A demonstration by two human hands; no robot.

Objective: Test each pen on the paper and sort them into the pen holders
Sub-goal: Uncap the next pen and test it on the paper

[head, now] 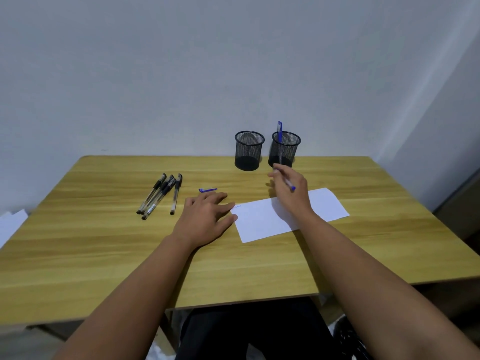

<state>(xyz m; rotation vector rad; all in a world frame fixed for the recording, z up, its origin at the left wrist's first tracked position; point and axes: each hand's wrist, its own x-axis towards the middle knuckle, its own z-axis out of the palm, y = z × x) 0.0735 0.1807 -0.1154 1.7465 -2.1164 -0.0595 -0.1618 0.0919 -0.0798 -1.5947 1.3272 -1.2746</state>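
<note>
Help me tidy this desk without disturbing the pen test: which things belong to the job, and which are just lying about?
Job:
black pens
blue pen in the right hand
blue cap
paper under the left hand
left holder
right holder, holding a capped blue pen

Lying about:
white sheets at the table's left edge

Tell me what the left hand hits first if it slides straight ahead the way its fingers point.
Probably the blue pen cap: it lies on the table just beyond the left hand fingertips. The line is approximate, so the fingers might pass beside it.
</note>
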